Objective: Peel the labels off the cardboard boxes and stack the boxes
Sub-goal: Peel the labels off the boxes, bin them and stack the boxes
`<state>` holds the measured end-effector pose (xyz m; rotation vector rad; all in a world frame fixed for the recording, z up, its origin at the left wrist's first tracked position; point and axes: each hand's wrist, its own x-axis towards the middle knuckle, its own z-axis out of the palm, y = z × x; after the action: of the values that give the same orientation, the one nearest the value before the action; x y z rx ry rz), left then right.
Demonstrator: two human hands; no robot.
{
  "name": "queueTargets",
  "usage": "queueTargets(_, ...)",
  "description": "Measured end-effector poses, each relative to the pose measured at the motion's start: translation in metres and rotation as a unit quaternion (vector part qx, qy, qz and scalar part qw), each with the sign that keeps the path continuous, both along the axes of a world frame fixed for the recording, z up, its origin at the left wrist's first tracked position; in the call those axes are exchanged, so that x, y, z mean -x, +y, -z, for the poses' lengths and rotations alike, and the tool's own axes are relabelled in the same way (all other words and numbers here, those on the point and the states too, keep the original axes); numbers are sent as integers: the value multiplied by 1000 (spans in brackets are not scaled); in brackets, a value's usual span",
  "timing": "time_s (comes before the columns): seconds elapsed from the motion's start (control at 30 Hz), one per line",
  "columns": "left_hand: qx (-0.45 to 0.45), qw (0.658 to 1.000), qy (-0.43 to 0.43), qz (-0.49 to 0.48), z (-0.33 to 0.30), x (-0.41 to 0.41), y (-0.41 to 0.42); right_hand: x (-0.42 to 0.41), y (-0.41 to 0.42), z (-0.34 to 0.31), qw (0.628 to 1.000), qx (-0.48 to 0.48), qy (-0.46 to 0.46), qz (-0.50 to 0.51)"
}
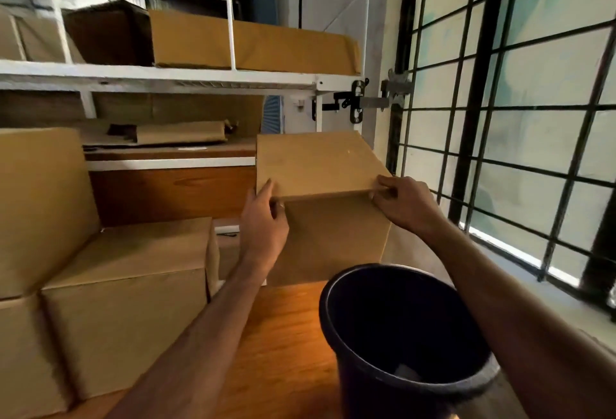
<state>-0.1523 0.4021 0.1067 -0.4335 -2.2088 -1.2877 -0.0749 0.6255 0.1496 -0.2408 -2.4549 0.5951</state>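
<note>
A stack of cardboard boxes (126, 285) sits at nine o'clock on the tabletop (283, 335). The left hand (263, 218) and right hand (403, 205) each grip a near top corner of the centre box (320, 198). A black bin (406, 335) stands at five o'clock.

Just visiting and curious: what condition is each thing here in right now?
Held box: closed, gripped at both near corners.
Left hand: gripping the box.
Right hand: gripping the box.
Black bin: upright, open, something pale inside.
Box stack: closed.
Shelf box: lying on the shelf.
</note>
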Motion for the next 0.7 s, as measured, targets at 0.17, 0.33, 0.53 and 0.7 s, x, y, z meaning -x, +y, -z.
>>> queueTargets(0.17, -37, 998, 39, 18, -32, -23, -51, -27, -55, -31, 997, -27, 74, 16)
queueTargets(0.33, -67, 995, 71, 30, -54, -53, -130, -63, -137, -47, 989, -39, 137, 28)
queueTargets(0.53, -68, 992, 99, 45, -52, -95, -226, -117, -242, -22, 984, -24, 172, 44)
queueTargets(0.7, -43, 991, 108, 72, -37, -137, -286, -157, -300, -4, 977, -18, 195, 81)
